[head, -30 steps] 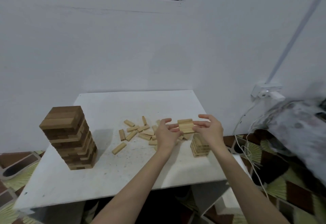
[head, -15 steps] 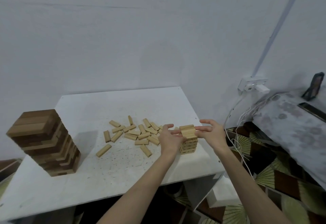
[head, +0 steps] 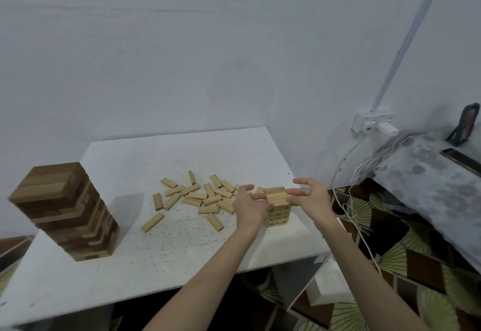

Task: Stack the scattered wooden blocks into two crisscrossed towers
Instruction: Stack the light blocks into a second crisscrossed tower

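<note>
A tall tower of dark and light wooden blocks (head: 65, 211) stands at the left of the white table (head: 182, 252). Several loose pale blocks (head: 197, 196) lie scattered mid-table. A short pale tower (head: 278, 214) stands near the table's right edge, with a row of blocks (head: 276, 194) on its top. My left hand (head: 247, 207) touches the left end of that row with straight fingers. My right hand (head: 309, 198) touches its right end the same way. The left hand hides the tower's left side.
The table's right edge runs just past the short tower. Beyond it hang white cables (head: 351, 200) from a wall socket (head: 374, 125). A grey patterned cover (head: 429, 182) with a phone on a stand (head: 466, 125) lies at the far right.
Both hands carried the row of blocks down from the air onto the short tower. The view has shifted, so the tall tower now sits further left.
</note>
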